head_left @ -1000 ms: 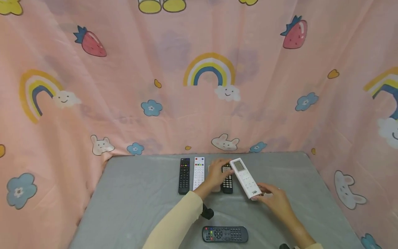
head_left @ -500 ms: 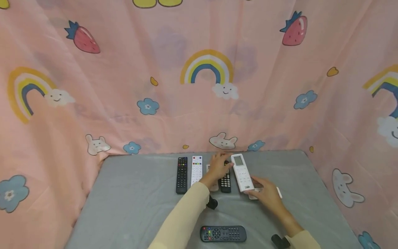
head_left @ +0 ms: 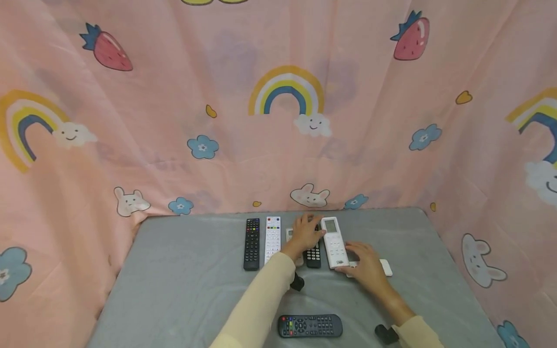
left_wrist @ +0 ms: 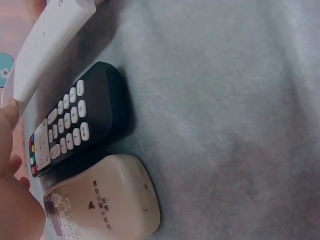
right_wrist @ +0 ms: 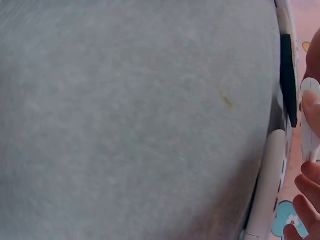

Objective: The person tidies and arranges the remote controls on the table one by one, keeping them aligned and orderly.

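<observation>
A white remote with a screen [head_left: 334,241] lies flat at the right end of a row of remotes on the grey table [head_left: 196,270]. My left hand [head_left: 308,228] rests with straight fingers over a small cream remote [head_left: 289,235] and a black remote with white keys [head_left: 313,254], its thumb side against the white remote's top. In the left wrist view the cream remote [left_wrist: 100,200], the black remote [left_wrist: 75,120] and the white remote [left_wrist: 50,35] lie side by side. My right hand [head_left: 358,254] lies over a small white remote [head_left: 385,267] and touches the big white remote's lower end [right_wrist: 267,180].
A black remote [head_left: 251,243] and a white remote with coloured keys [head_left: 272,239] lie at the left of the row. Another black remote [head_left: 310,326] lies crosswise near the front edge. A pink patterned curtain [head_left: 278,121] closes in the table's back and sides.
The white remote with the screen, tilted and held up at its lower end by my right hand, has swung straight and come down flat into the row. My left hand stayed on the remotes.
</observation>
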Available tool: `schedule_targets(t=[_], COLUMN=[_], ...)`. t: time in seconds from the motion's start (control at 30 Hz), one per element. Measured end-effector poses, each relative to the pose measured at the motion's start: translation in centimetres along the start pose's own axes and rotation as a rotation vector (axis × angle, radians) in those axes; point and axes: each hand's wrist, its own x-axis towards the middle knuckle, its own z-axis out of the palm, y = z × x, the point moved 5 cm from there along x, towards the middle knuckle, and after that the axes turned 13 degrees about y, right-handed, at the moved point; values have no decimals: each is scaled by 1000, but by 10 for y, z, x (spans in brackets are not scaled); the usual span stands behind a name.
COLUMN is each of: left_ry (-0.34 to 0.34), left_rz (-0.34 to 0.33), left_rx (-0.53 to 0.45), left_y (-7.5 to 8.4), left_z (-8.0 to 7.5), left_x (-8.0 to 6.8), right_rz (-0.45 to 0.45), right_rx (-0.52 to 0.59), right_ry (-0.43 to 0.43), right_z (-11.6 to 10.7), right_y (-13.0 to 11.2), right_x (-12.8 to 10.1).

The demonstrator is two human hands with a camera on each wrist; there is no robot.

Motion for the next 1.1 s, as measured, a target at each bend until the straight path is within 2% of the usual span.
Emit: schedule_targets(t=[0.2,0.4,0.6,0.87,1.1], left_ry=[-16,-23,-35,-46,-42], left_rz=[17,29,37,71,94], left_rx=[59,61,104,73,144], left_y=[-2,-3,-8,-8,-12], left_z=[12,11,14,12,20], left_x=[4,3,4,1,7], right_rz=[-38,-71,-17,34,55], right_rx=[-34,-54,-52,-57,-76], right_ry=[33,56,19,-32,-49], right_z=[3,7,13,19,20], right_y=[-1,0,3,6,8], right_x=[-2,-2,-5,-11,-11])
